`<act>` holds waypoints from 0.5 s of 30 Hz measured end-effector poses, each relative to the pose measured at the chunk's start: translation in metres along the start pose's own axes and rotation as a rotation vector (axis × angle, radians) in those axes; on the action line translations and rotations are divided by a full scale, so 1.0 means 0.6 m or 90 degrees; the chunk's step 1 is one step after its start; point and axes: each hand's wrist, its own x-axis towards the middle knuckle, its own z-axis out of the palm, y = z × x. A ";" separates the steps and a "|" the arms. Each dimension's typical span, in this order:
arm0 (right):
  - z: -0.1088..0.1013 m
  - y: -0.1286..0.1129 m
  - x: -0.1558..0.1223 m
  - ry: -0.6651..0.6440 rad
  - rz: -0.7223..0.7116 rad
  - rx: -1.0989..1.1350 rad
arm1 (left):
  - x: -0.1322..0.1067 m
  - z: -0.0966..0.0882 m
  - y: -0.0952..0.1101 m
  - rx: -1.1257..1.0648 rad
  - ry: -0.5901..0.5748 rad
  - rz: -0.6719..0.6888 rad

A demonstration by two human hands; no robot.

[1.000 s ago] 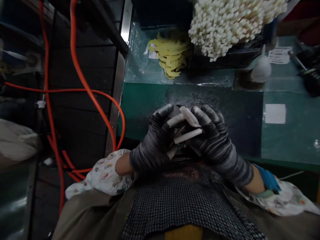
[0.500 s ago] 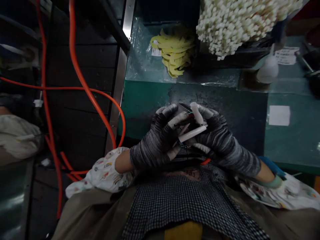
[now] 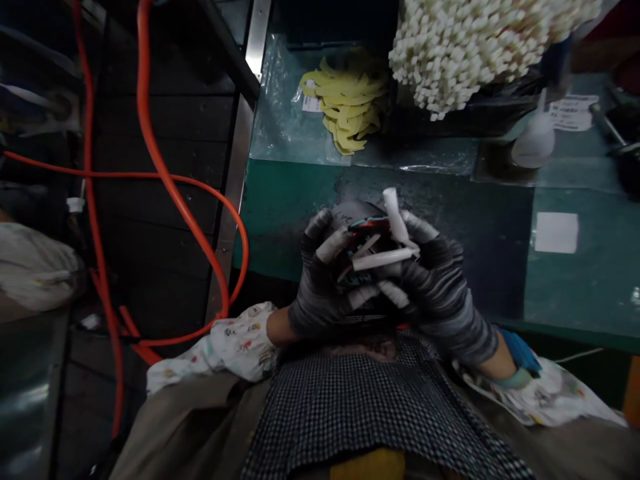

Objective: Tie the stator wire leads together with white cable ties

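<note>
Both my hands wear grey striped gloves and meet in front of my chest, just over the near edge of the green bench (image 3: 280,200). My left hand (image 3: 323,287) is closed round a small dark part (image 3: 357,220) with red and thin wires showing. My right hand (image 3: 440,293) is closed too, pinching white tubes (image 3: 395,217), one pointing up and one lying across the fingers. What the dark part is stays unclear in the dim light.
A big bundle of white tube pieces (image 3: 475,47) sits at the back of the bench, with a heap of yellow strips (image 3: 350,107) left of it. A white squeeze bottle (image 3: 537,143) stands to the right. Orange hoses (image 3: 165,180) loop down the dark left side.
My hands have turned the small part and lifted it a little, and one white tube now stands more upright. My left forearm has swung inward to the right.
</note>
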 end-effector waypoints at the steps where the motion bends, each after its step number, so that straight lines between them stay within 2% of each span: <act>1: -0.008 0.006 0.000 -0.003 -0.004 0.015 | 0.008 0.001 0.003 0.021 -0.005 0.001; 4: -0.037 0.030 0.002 -0.043 -0.048 0.019 | 0.042 -0.003 0.020 0.084 -0.038 0.039; 7: -0.055 0.051 0.006 -0.053 -0.075 0.006 | 0.070 -0.007 0.041 0.168 -0.106 0.057; 11: -0.057 0.068 0.017 -0.058 -0.149 0.048 | 0.088 -0.010 0.061 0.206 -0.178 0.080; 15: -0.053 0.082 0.028 -0.076 -0.175 0.092 | 0.091 -0.013 0.065 0.224 -0.226 0.049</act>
